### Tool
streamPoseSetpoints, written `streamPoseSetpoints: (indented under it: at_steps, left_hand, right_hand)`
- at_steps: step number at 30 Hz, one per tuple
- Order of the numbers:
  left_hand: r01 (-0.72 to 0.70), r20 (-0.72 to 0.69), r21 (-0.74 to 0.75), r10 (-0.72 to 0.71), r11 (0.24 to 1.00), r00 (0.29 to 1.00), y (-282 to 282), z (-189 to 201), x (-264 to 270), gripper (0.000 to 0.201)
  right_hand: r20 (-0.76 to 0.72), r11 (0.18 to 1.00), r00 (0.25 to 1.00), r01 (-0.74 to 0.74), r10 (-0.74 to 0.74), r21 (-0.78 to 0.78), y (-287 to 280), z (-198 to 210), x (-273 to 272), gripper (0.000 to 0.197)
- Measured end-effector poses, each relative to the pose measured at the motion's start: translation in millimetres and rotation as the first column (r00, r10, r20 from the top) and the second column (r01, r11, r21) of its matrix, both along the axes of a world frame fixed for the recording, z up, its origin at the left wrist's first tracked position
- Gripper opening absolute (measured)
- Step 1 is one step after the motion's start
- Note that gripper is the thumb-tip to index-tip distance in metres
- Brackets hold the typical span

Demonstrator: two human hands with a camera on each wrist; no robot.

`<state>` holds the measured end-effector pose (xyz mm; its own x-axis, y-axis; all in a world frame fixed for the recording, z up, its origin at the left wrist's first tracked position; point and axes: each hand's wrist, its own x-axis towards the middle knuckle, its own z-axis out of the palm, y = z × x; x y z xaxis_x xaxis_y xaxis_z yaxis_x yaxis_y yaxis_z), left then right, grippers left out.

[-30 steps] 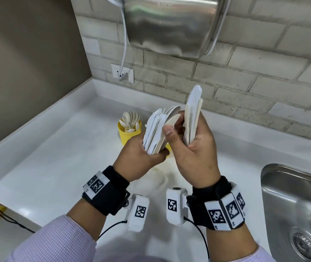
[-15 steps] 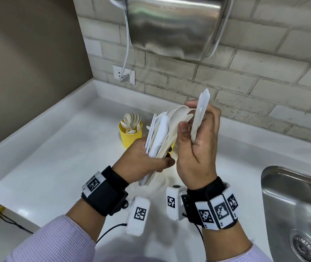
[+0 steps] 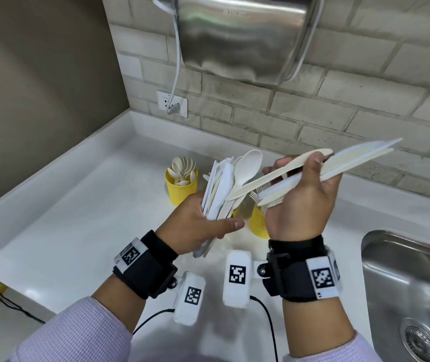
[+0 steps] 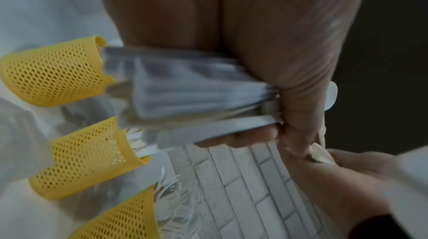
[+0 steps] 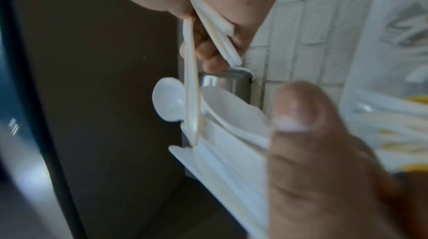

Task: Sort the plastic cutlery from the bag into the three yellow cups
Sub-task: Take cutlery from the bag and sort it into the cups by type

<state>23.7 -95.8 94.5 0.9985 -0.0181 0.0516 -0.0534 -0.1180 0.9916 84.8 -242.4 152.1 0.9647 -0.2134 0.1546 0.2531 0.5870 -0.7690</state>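
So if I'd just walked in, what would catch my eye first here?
Probably the two hands raised over the white counter: the left hand grips a thick fan of white plastic cutlery, while the right hand holds a few knives pointing off to the right. Behind them stands a yellow mesh cup filled with spoons, and a shiny metal hand dryer hangs on the brick wall above.

cutlery bundle (image 3: 219, 189): white, mixed, upright in left hand (image 3: 195, 228) | knives (image 3: 326, 171): cream, tilted, in right hand (image 3: 302, 205) | yellow cups (image 3: 181, 189): mesh, on counter; nearest the wall holds spoons
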Motion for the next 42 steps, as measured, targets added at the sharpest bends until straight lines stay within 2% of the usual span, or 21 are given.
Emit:
streamPoseSetpoints:
  at_steps: [3, 5, 11, 13, 16, 18, 23, 27, 30, 33, 39, 42]
  left_hand:
    - [-0.048, -0.001, 0.026, 0.048, 0.999, 0.999, 0, 0, 2, 0.019]
    - [-0.087, -0.004, 0.050, 0.087, 0.995, 0.996, -1, 0, 2, 0.020]
    - [-0.164, -0.008, 0.124, 0.167, 0.979, 0.986, -8, 0, 2, 0.023]
    - [-0.168, 0.008, 0.149, 0.169, 0.974, 0.986, -10, 0, 2, 0.024]
    - [-0.198, 0.072, 0.209, 0.187, 0.958, 0.980, -10, -2, 1, 0.033]
    - [-0.234, 0.127, 0.248, 0.208, 0.940, 0.970, -8, -2, 1, 0.038]
    - [-0.333, 0.185, 0.275, 0.291, 0.902, 0.939, -5, 0, 0, 0.041]
    - [-0.362, 0.206, 0.264, 0.314, 0.894, 0.927, -8, 0, 2, 0.046]
    - [-0.362, 0.208, 0.270, 0.313, 0.892, 0.927, -10, 0, 3, 0.050]
    - [-0.362, 0.193, 0.275, 0.317, 0.891, 0.929, -9, -2, 4, 0.050]
    - [-0.388, 0.194, 0.324, 0.341, 0.863, 0.920, -7, -9, 6, 0.046]
    - [-0.405, 0.206, 0.356, 0.352, 0.842, 0.913, -6, -11, 7, 0.044]
  right_hand:
    - [-0.064, 0.968, 0.992, -0.090, 0.108, 0.235, -7, 5, 3, 0.007]
    - [-0.058, 0.965, 0.993, -0.086, 0.103, 0.247, -11, 5, 5, 0.009]
    - [0.034, 1.000, 0.999, 0.007, -0.007, 0.004, -13, 8, 7, 0.019]
    - [0.106, 0.984, 0.994, 0.033, -0.015, -0.175, -15, 8, 8, 0.016]
    - [0.232, 0.856, 0.971, 0.075, 0.054, -0.512, -14, 8, 5, 0.011]
    - [0.250, 0.785, 0.965, 0.100, 0.072, -0.612, -13, 6, 4, 0.010]
    - [0.212, 0.762, 0.974, 0.075, 0.083, -0.643, -13, -6, 3, 0.014]
    - [0.241, 0.741, 0.957, 0.042, 0.164, -0.671, -12, -11, 0, 0.006]
    - [0.246, 0.712, 0.949, 0.034, 0.197, -0.701, -12, -16, 0, 0.009]
    - [0.262, 0.654, 0.936, 0.047, 0.234, -0.755, -14, -20, 2, 0.012]
    - [0.299, 0.562, 0.928, 0.129, 0.222, -0.817, -17, -23, 4, 0.004]
    - [0.217, 0.499, 0.939, 0.059, 0.265, -0.864, -17, -24, 3, 0.009]
